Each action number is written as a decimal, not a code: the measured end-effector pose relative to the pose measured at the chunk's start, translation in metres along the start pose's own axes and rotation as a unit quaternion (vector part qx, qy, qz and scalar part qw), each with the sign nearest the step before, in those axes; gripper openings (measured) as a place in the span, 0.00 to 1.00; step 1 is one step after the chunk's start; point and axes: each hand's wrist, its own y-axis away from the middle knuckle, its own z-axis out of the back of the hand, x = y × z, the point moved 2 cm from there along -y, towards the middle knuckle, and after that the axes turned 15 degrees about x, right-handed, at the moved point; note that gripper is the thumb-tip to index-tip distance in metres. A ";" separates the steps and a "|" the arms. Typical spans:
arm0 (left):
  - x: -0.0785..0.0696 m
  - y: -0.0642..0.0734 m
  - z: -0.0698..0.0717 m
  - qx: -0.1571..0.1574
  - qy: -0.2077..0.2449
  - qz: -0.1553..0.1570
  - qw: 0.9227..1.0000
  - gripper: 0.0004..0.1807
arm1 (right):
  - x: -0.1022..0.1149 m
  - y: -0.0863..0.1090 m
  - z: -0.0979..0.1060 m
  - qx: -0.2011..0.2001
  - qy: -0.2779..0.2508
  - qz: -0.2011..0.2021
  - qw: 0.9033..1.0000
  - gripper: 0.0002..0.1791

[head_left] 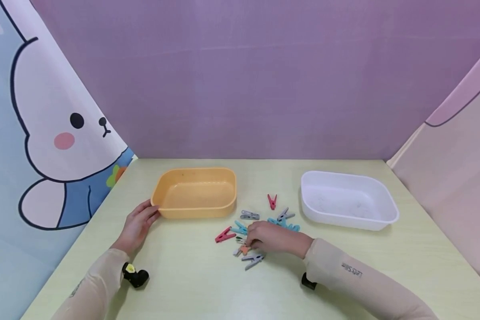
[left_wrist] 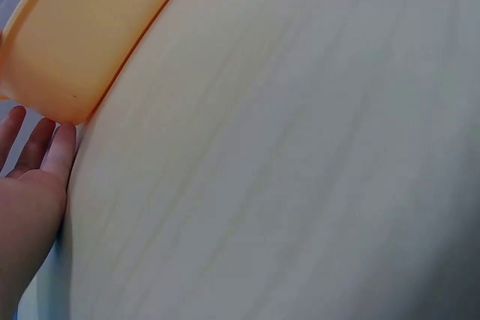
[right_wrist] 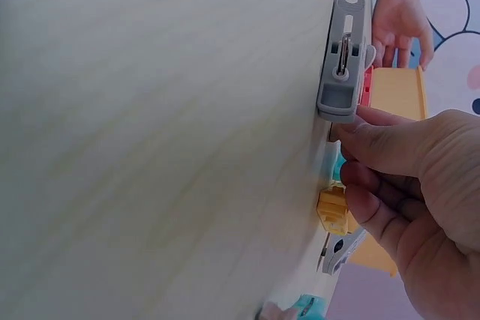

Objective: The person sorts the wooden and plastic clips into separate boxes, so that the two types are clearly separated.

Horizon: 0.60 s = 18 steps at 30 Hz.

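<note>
My left hand (head_left: 138,224) rests its fingers against the near left corner of an orange plastic basin (head_left: 198,212). In the left wrist view the fingers (left_wrist: 60,151) look fairly straight, fingertips at the basin's outer wall. My right hand (head_left: 274,238) reaches down into a loose group of clothespins, its thumb and fingers bent close together. An orange clothespin (head_left: 245,250) lies right at its fingertips; I cannot tell whether they pinch it. A grey clothespin (right_wrist: 343,58) lies just beside the thumb tip in the right wrist view. A red clothespin (head_left: 225,235) and a blue clothespin (head_left: 240,228) lie left of the hand.
A white plastic basin (head_left: 350,223) stands on the right of the pale wooden table (head_left: 192,275). Between the basins lies another red clothespin (head_left: 272,202), with a grey clothespin (head_left: 250,215) nearer. A purple backdrop (head_left: 260,80) rises behind the table.
</note>
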 end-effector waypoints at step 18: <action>-0.001 0.000 0.001 0.004 -0.001 0.009 1.000 0.23 | -0.003 -0.005 0.017 0.067 -0.139 -0.058 0.986 0.06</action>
